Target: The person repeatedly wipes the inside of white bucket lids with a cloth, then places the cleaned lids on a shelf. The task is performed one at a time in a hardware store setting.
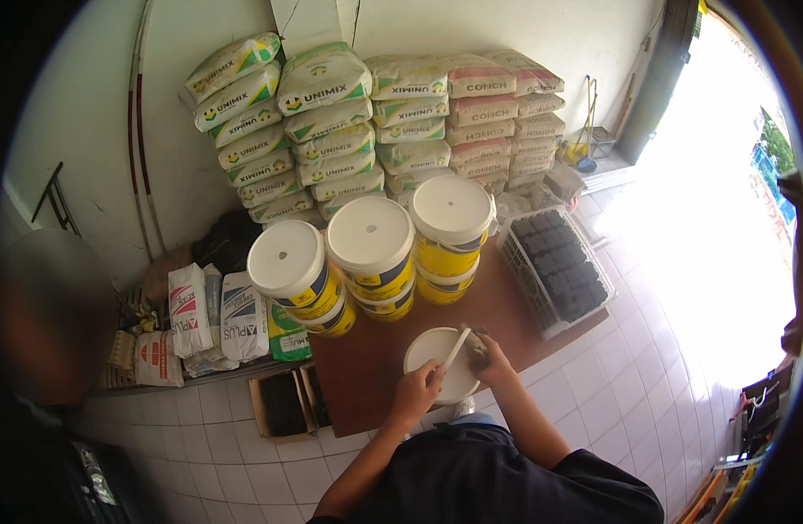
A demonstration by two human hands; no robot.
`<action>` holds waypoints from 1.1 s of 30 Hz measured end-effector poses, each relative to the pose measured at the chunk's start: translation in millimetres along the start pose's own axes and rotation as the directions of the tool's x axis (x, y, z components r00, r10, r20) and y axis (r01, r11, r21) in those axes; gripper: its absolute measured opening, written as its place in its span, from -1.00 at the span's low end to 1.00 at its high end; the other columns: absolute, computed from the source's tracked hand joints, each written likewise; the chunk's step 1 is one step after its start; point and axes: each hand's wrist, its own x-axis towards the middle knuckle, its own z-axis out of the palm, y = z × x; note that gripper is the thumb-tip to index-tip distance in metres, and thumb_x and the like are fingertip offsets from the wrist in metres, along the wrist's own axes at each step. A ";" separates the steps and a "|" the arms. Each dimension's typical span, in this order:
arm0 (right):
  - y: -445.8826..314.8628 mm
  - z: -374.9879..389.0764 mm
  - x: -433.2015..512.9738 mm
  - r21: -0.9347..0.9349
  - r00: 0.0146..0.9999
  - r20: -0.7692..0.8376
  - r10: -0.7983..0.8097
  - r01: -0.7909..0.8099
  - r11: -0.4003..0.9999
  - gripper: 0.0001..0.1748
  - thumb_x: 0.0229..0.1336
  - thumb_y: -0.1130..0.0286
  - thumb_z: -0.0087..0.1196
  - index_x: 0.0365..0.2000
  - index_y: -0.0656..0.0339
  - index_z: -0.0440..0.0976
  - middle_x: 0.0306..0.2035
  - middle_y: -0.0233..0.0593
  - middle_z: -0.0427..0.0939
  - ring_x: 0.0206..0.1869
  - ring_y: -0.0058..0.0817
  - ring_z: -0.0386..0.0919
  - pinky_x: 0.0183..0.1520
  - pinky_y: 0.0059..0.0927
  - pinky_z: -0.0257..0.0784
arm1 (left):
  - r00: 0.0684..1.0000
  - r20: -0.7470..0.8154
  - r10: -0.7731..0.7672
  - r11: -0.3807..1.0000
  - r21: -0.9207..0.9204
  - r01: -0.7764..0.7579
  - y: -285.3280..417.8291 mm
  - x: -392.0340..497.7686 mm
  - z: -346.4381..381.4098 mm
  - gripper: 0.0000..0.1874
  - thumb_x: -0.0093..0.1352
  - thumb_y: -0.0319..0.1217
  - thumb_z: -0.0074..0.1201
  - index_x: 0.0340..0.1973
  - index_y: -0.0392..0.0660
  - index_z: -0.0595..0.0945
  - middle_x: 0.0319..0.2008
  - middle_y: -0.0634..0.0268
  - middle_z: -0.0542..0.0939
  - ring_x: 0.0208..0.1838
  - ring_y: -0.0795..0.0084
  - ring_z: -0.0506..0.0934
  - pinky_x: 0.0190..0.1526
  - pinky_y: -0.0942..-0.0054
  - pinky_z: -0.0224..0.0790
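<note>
In front of me a round white pail lid (431, 344) lies near the front edge of a brown table (369, 367). My left hand (420, 386) is over the lid's left side, its fingers closed on the lower end of a narrow white strip (458, 347). The strip slants up to the right across the lid. On the lid's right side my right hand (494, 361) grips a crumpled grey-brown cloth (478, 347), close beside the strip. Whether the cloth touches the strip is unclear.
Yellow pails with white lids (370, 232) stand stacked two high behind the lid. A white plastic crate (547, 333) of black blocks is at the right. Cement bags (326, 88) line the wall. A blurred person (54, 314) is at the left.
</note>
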 end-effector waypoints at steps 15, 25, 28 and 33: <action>26.7 42.8 -84.6 -0.646 0.958 0.269 -0.099 0.256 0.719 -0.58 0.39 0.28 0.39 0.11 0.34 0.62 -0.07 -0.17 0.77 -0.06 -0.40 0.76 0.00 -0.28 0.70 | 0.980 -0.195 0.025 1.000 0.018 -0.022 2.4 -14.4 -2.1 -0.73 0.64 -0.27 0.11 -0.05 -0.19 0.78 -0.41 0.06 0.78 -0.33 0.06 0.79 -0.26 0.23 0.61; 51.0 44.4 -83.0 -0.849 0.851 0.525 -0.022 0.525 0.049 -0.51 0.32 0.22 0.41 0.10 0.38 0.68 -0.07 -0.09 0.81 -0.02 -0.39 0.75 0.11 -0.23 0.64 | 0.971 -0.235 0.048 0.980 0.198 0.000 -21.8 -52.1 -19.3 -0.63 0.67 -0.19 0.03 -0.08 -0.19 0.81 -0.21 0.08 0.81 -0.12 -0.03 0.76 -0.05 0.09 0.62; 65.8 40.7 -76.0 -0.791 0.795 0.605 -0.046 0.593 -0.151 -0.52 0.28 0.20 0.41 0.10 0.29 0.70 -0.12 0.01 0.81 -0.08 -0.28 0.78 0.07 -0.20 0.64 | 0.973 -0.222 0.063 0.959 0.284 0.002 -33.9 -56.7 -20.5 -0.56 0.68 -0.14 0.00 -0.15 -0.24 0.80 -0.13 0.03 0.79 -0.03 -0.08 0.72 0.04 0.04 0.59; 87.8 41.9 -78.0 -0.777 0.808 0.587 -0.053 0.544 -0.318 -0.60 0.23 0.21 0.38 0.03 0.16 0.73 -0.21 0.07 0.78 -0.13 -0.05 0.79 0.00 -0.09 0.65 | 0.997 -0.072 0.002 0.939 0.342 0.023 -51.4 -69.6 -23.3 -0.50 0.67 -0.08 0.00 -0.15 -0.30 0.78 0.02 -0.06 0.73 0.12 -0.12 0.67 0.12 0.01 0.57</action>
